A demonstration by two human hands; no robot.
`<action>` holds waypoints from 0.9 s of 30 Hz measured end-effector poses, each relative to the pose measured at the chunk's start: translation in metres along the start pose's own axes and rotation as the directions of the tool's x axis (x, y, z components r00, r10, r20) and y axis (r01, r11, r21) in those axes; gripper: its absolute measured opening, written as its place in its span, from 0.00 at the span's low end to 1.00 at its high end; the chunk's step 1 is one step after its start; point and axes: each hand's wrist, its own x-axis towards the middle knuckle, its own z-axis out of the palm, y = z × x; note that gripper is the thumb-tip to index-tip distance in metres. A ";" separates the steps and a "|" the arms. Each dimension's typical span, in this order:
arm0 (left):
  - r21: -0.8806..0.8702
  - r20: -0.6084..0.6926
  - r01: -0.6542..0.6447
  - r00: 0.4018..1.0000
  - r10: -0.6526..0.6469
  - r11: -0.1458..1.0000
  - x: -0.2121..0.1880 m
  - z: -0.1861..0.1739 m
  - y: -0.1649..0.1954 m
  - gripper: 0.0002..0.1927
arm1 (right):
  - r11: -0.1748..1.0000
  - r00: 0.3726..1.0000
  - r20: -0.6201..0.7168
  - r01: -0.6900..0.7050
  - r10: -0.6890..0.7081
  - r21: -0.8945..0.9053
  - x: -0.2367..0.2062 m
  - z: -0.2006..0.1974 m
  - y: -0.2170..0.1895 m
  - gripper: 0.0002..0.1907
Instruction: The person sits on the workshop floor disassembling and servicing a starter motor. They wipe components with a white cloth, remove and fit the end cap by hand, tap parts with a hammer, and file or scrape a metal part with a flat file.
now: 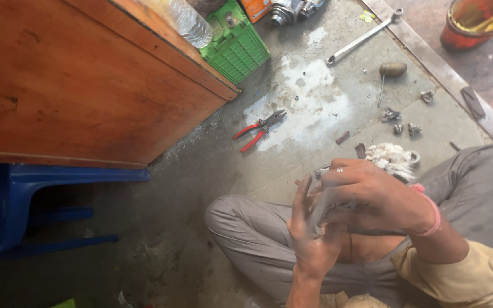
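Concrete floor (315, 148) holds pliers (260, 130) (red-handled); spanner (363, 37) beyond.

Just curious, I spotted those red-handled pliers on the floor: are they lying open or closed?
Open: the red-handled pliers lie flat on the concrete floor, handles spread apart.

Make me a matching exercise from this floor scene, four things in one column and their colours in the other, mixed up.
Things:
1. pliers
2. crate
3. chair
4. wrench

Colours:
A. blue
B. silver
C. red handles
D. green

Pairs: 1-C, 2-D, 3-A, 4-B
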 end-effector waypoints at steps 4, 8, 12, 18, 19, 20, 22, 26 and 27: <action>-0.081 -0.108 0.123 0.985 -0.131 0.989 0.005 0.006 0.005 0.26 | 0.994 0.998 0.029 -0.060 0.058 0.096 0.000 -0.003 -0.002 0.21; -0.083 -0.042 0.137 0.989 -0.141 0.987 0.004 0.007 0.008 0.27 | 0.983 0.992 0.126 -0.045 0.022 0.177 -0.007 -0.015 0.001 0.26; -0.176 0.026 0.223 0.975 -0.222 0.959 0.000 0.008 0.007 0.29 | 0.994 0.997 0.075 0.006 -0.014 0.107 -0.012 -0.012 0.006 0.22; -0.047 -0.172 -0.047 0.984 0.039 0.998 0.000 0.015 0.004 0.32 | 0.998 0.997 0.057 -0.053 0.055 -0.029 -0.015 -0.013 0.005 0.24; -0.053 -0.172 0.003 0.985 -0.012 0.999 0.001 0.017 0.005 0.30 | 0.999 0.998 0.042 -0.049 0.050 -0.021 -0.014 -0.013 0.004 0.24; -0.059 -0.171 0.054 0.983 -0.063 0.997 0.001 0.018 0.006 0.29 | 0.999 0.999 0.028 -0.045 0.046 -0.012 -0.013 -0.013 0.002 0.23; -0.055 -0.145 0.050 0.988 -0.057 0.997 0.001 0.018 0.008 0.28 | 0.997 0.997 0.061 -0.057 0.054 0.053 -0.012 -0.016 -0.002 0.23; 0.027 -0.091 -0.143 0.985 0.145 0.989 0.005 0.010 0.011 0.34 | 0.979 0.988 0.061 -0.148 0.141 0.142 -0.009 -0.019 -0.006 0.25; 0.060 -0.088 -0.179 0.979 0.184 0.982 0.005 0.009 0.012 0.35 | 0.987 0.994 0.064 -0.097 0.089 0.131 -0.008 -0.020 -0.006 0.24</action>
